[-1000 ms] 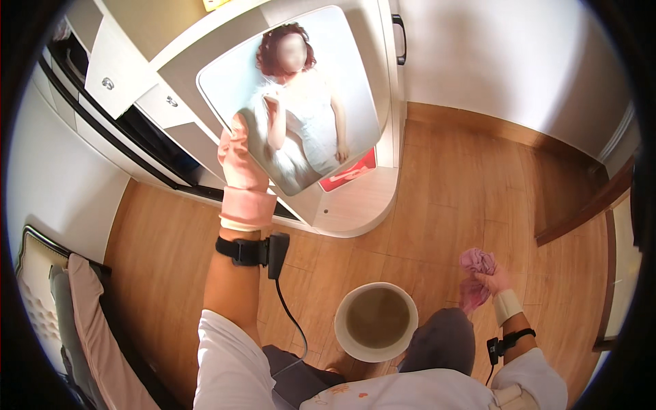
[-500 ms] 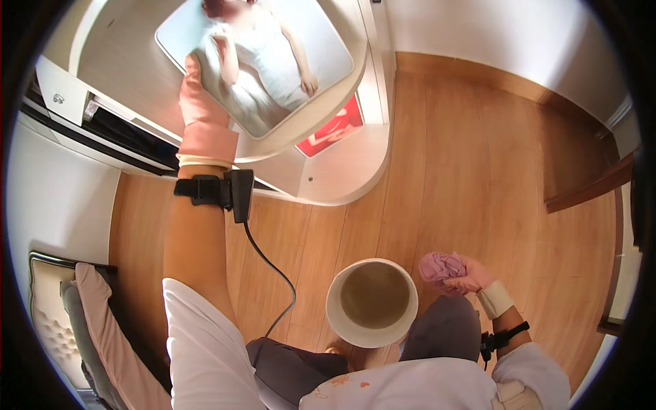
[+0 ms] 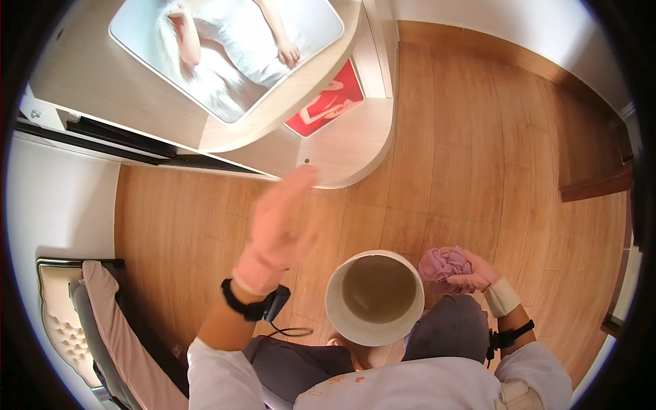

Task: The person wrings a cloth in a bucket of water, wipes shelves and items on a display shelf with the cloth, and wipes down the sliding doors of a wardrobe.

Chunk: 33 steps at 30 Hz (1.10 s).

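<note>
My left hand, in a pink rubber glove and slightly smeared by motion, is in the air left of the bucket. It holds nothing, and its thumb and fingers are apart. My right hand, gloved too, grips a crumpled purple cloth just right of the bucket, above my knee. Between my legs stands a white bucket with murky brownish water in it. A large photo panel of a person in white rests on the upper shelf of a pale cabinet, with no hand on it.
The cabinet's rounded lower shelf carries a red picture. Wooden floor surrounds the bucket. A tufted headboard with draped fabric is at lower left. A brown wooden piece juts in at right. A cable hangs from my left wrist.
My left hand has let go of the photo panel's edge and come down and right, towards the bucket. My right hand still holds the cloth in nearly the same place.
</note>
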Each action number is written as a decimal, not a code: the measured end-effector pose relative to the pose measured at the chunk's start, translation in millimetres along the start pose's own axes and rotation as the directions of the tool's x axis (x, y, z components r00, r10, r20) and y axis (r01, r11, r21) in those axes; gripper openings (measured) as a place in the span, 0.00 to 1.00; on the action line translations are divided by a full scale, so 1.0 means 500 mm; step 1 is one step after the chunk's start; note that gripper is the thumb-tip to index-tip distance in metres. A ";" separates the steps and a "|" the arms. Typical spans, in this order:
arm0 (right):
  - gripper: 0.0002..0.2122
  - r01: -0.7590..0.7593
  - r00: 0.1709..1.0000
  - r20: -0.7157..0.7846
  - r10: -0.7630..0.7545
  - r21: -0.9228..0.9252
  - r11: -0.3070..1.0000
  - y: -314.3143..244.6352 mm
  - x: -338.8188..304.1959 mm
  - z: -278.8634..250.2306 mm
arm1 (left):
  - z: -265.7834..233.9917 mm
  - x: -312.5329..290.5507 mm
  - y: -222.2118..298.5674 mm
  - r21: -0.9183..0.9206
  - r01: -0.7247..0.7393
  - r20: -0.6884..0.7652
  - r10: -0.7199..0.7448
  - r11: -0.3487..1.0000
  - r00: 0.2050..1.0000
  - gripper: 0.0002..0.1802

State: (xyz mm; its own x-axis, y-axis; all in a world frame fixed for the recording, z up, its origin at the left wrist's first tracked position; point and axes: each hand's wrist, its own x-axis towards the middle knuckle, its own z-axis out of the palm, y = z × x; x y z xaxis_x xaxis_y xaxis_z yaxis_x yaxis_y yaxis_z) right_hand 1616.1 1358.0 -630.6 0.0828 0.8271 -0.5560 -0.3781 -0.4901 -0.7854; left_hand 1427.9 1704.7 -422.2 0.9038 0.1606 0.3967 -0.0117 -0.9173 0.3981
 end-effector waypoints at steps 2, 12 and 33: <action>0.34 -0.008 1.000 0.009 0.007 0.065 0.998 0.008 -0.009 -0.012 | 0.085 0.004 -0.056 -0.096 0.335 0.067 -0.330 0.937 0.942 0.30; 0.31 0.019 0.999 -0.041 -0.006 0.310 0.951 0.024 -0.028 -0.003 | 0.199 0.134 -0.395 -0.658 0.517 -0.259 -0.810 0.547 0.527 0.28; 0.32 0.025 1.000 -0.012 -0.022 0.461 0.887 0.045 -0.044 -0.014 | 0.179 0.119 -0.395 -0.676 0.641 -0.208 -0.928 0.364 0.308 0.29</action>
State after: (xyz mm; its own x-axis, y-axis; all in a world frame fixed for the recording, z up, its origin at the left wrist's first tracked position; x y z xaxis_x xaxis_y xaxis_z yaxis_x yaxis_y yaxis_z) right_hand 1612.2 1326.8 -638.0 0.1026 0.8343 -0.5417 -0.7581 -0.2870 -0.5856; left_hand 1522.2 1862.7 -551.4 0.2002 0.9769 -0.0752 0.2855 0.0153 0.9583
